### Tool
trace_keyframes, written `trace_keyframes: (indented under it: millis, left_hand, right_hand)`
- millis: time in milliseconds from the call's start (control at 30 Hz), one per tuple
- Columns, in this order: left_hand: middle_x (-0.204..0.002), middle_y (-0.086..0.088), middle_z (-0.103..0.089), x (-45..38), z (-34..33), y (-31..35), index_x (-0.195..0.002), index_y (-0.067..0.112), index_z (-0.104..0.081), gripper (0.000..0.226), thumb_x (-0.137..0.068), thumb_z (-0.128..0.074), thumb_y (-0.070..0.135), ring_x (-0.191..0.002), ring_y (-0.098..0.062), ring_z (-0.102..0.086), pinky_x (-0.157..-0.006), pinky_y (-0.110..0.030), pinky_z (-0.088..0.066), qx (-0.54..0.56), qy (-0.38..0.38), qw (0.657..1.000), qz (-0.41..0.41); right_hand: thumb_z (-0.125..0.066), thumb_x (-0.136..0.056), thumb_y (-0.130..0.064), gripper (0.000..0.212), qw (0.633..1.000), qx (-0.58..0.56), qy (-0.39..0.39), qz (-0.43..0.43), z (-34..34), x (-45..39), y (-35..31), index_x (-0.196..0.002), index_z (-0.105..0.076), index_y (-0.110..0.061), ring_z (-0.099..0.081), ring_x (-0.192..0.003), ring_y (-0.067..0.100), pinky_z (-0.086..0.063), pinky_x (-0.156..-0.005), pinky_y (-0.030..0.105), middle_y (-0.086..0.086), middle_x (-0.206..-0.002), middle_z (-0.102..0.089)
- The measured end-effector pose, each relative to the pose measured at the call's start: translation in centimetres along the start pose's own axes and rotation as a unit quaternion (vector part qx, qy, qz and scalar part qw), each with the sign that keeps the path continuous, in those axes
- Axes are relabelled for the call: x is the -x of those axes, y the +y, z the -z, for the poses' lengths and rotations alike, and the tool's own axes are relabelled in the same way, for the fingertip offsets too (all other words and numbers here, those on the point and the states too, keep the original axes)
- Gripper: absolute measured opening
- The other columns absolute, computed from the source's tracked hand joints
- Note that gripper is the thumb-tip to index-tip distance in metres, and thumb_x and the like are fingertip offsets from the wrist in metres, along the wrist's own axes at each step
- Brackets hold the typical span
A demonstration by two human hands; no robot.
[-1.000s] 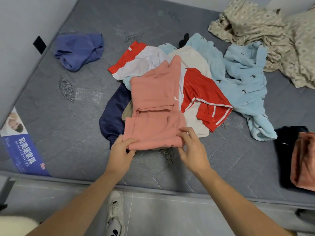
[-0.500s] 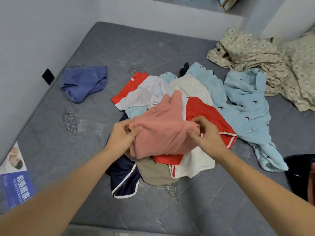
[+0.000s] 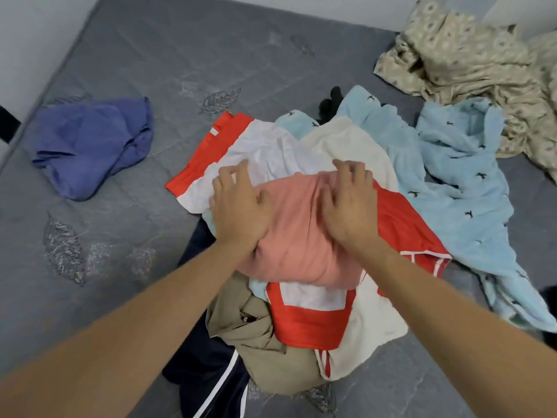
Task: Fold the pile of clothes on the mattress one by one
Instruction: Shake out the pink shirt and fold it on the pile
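The single view comes from a wide-angle camera on the person's head, looking forward and steeply down over both forearms at the mattress [image 3: 126, 70] – near enough that the pile of clothes [image 3: 307, 236] fills the middle of the frame. The left hand [image 3: 241, 206] and right hand [image 3: 346, 209] sit about centre, arms running in from the bottom corners. Straight mattress edges bow toward the frame's sides, with a strip of wall [image 3: 36, 34] at upper left – there is no second view to share anything with
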State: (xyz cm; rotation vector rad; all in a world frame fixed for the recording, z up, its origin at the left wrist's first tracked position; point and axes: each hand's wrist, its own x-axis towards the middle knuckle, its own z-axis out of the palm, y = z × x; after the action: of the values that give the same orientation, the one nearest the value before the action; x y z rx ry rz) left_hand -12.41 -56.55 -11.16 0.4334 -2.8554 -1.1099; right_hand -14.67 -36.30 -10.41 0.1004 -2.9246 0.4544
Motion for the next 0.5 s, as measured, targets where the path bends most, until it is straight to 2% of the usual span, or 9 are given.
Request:
trace_keyframes:
  millis: [67, 133, 200, 233, 300, 367, 433, 467, 500]
  left_hand:
    - [-0.153, -0.005, -0.04, 2.6, 0.1, 0.8, -0.148, 0.02, -0.048, 0.06, -0.09, -0.053, 0.034, -0.139, -0.028, -0.038, -0.108, -0.05, -0.038, -0.001, -0.024, 0.992, -0.123]
    - [-0.16, -0.005, -0.033, 4.3, -0.3, 1.2, -0.15, 0.023, -0.047, 0.061, -0.092, -0.051, 0.042, -0.147, -0.027, -0.029, -0.117, -0.05, -0.034, -0.022, -0.088, 0.983, -0.158]
    - [-0.164, -0.004, -0.02, 5.2, -0.6, 1.1, -0.156, 0.026, -0.034, 0.068, -0.094, -0.057, 0.044, -0.15, -0.025, -0.02, -0.118, -0.043, -0.031, -0.015, -0.117, 0.988, -0.098]
    - [-0.163, -0.001, -0.018, 5.2, -0.5, 0.8, -0.158, 0.026, -0.027, 0.074, -0.093, -0.06, 0.043, -0.148, -0.024, -0.022, -0.113, -0.038, -0.033, 0.011, -0.12, 0.992, -0.044]
    - [-0.153, 0.003, -0.027, 5.3, -0.1, -0.1, -0.158, 0.029, -0.021, 0.082, -0.09, -0.065, 0.04, -0.137, -0.018, -0.035, -0.103, -0.03, -0.036, 0.092, -0.118, 0.987, 0.058]
    - [-0.135, 0.009, -0.04, 5.6, 0.3, -0.9, -0.152, 0.035, -0.028, 0.075, -0.088, -0.066, 0.04, -0.113, -0.008, -0.051, -0.085, -0.026, -0.042, 0.151, -0.109, 0.975, 0.122]
    - [-0.117, 0.01, -0.054, 6.1, 0.4, -1.2, -0.134, 0.037, -0.041, 0.056, -0.085, -0.069, 0.039, -0.096, -0.004, -0.057, -0.071, -0.021, -0.042, 0.158, -0.104, 0.972, 0.137]
    - [-0.111, 0.011, -0.059, 6.3, 0.4, -1.3, -0.125, 0.037, -0.044, 0.047, -0.086, -0.07, 0.038, -0.096, -0.006, -0.061, -0.071, -0.022, -0.044, 0.153, -0.11, 0.973, 0.133]
    - [-0.112, 0.012, -0.062, 6.3, 0.5, -1.2, -0.127, 0.035, -0.046, 0.045, -0.089, -0.069, 0.034, -0.099, -0.008, -0.063, -0.076, -0.023, -0.047, 0.157, -0.127, 0.971, 0.124]
  right_hand:
    - [-0.055, -0.097, -0.027, 0.046, 0.995, -0.013, -0.015, 0.095, -1.0, 2.8, -0.8, -0.14, -0.056, -0.013, -0.046, -0.134, 0.033, -0.039, -0.109, 0.049, 0.011, -0.146, -0.051]
    - [-0.052, -0.1, -0.027, 0.051, 0.989, -0.004, -0.074, 0.125, -2.0, 4.3, -1.1, -0.147, -0.054, -0.009, -0.032, -0.151, 0.034, -0.022, -0.124, 0.05, 0.015, -0.159, -0.043]
    - [-0.051, -0.103, -0.028, 0.054, 0.99, 0.007, -0.092, 0.102, -2.4, 4.5, -1.2, -0.153, -0.048, -0.01, -0.018, -0.158, 0.032, -0.015, -0.127, 0.05, 0.015, -0.166, -0.032]
    - [-0.053, -0.103, -0.027, 0.054, 0.992, 0.007, -0.087, 0.097, -2.5, 4.3, -1.2, -0.154, -0.047, -0.01, -0.016, -0.159, 0.031, -0.015, -0.127, 0.051, 0.015, -0.167, -0.03]
    - [-0.053, -0.103, -0.027, 0.055, 0.992, 0.018, -0.075, 0.102, -2.6, 3.9, -1.1, -0.154, -0.046, -0.009, -0.015, -0.159, 0.031, -0.016, -0.127, 0.052, 0.016, -0.167, -0.03]
    - [-0.05, -0.103, -0.028, 0.056, 0.991, 0.041, -0.071, 0.108, -2.9, 3.7, -0.8, -0.156, -0.044, -0.009, -0.014, -0.159, 0.03, -0.016, -0.127, 0.053, 0.015, -0.168, -0.029]
    - [-0.046, -0.104, -0.029, 0.058, 0.989, 0.063, -0.07, 0.111, -3.4, 3.8, -0.6, -0.158, -0.04, -0.01, -0.012, -0.16, 0.03, -0.015, -0.127, 0.053, 0.014, -0.168, -0.028]
    - [-0.043, -0.105, -0.03, 0.058, 0.988, 0.073, -0.071, 0.112, -3.6, 3.8, -0.6, -0.159, -0.039, -0.009, -0.012, -0.16, 0.03, -0.015, -0.127, 0.053, 0.014, -0.169, -0.027]
    - [-0.041, -0.105, -0.03, 0.058, 0.988, 0.08, -0.069, 0.113, -3.9, 3.8, -0.6, -0.159, -0.038, -0.009, -0.012, -0.16, 0.03, -0.015, -0.127, 0.053, 0.014, -0.169, -0.027]
